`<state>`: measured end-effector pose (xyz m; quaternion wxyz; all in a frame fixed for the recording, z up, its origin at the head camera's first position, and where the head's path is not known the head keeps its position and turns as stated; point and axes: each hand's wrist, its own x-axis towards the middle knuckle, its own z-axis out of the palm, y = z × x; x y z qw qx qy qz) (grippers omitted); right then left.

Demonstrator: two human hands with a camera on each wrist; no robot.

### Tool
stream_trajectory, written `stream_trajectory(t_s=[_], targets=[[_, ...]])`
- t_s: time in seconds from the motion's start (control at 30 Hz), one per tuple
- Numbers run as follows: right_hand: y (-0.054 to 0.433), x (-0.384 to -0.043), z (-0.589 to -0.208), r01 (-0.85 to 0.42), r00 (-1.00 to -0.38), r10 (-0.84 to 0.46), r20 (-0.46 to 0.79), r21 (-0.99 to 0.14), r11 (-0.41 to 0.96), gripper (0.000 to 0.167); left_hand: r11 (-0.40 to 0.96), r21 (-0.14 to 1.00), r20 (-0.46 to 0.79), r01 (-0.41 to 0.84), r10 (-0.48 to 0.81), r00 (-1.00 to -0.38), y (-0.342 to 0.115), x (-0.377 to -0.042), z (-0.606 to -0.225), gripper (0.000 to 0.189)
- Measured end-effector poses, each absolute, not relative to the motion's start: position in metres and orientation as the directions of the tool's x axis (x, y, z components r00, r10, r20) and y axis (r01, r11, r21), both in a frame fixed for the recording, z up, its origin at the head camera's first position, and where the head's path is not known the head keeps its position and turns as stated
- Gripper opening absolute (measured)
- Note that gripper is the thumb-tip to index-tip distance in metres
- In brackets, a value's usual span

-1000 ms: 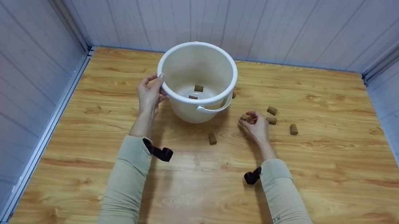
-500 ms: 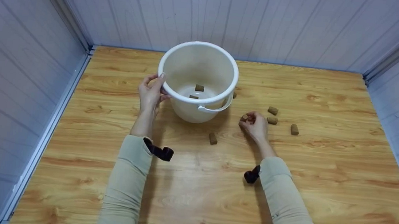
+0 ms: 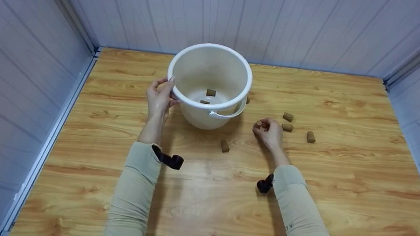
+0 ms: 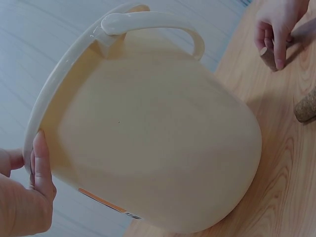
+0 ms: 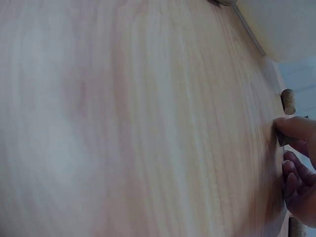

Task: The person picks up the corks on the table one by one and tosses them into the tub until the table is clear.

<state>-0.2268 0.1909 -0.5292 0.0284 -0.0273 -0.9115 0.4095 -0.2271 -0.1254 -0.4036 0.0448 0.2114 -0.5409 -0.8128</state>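
A cream plastic bucket (image 3: pixel 199 119) stands on the wooden table, its white handle (image 3: pixel 229 116) hanging at the right front. My left hand (image 3: pixel 157 101) grips the left of the rim, thumb on top and fingers beneath. Two corks (image 3: pixel 211 92) lie on the bucket's floor. To the right of the bucket, my right hand (image 3: pixel 272 135) pinches a cork (image 3: pixel 258 124) between thumb and fingers, low over the tabletop. That pinched cork (image 4: pixel 268 59) also shows in the left wrist view, tilted. The right wrist view catches the fingers only at its edge.
Two corks (image 3: pixel 287 127) lie close together just right of my right hand, and another cork (image 3: pixel 310 137) farther right. One cork (image 3: pixel 225 146) sits in front of the bucket. A cork (image 3: pixel 248 100) is partly hidden behind the handle. Panel walls (image 3: pixel 265 23) border the table.
The cork at my right fingertips has tipped up so that its end faces the head view. My left hand keeps its hold on the bucket rim.
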Motion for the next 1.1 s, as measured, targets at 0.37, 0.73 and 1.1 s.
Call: stream_trajectory(t_s=[0.37, 0.73, 1.1], targets=[[0.193, -0.227, -0.532, 0.002, -0.998, 0.051, 0.043, -0.742, 0.671, 0.019, -0.419, 0.902, -0.259, -0.107, -0.325, -0.909, -0.124, -0.229, -0.409, 0.028], [0.195, -0.228, -0.534, 0.005, -0.997, 0.063, 0.049, -0.752, 0.66, 0.018, -0.413, 0.901, -0.281, -0.13, -0.329, -0.902, -0.124, -0.229, -0.407, 0.029], [0.192, -0.223, -0.527, -0.025, -0.993, 0.077, 0.094, -0.775, 0.632, 0.023, -0.42, 0.901, -0.254, -0.109, -0.305, -0.918, -0.125, -0.228, -0.406, 0.031]])
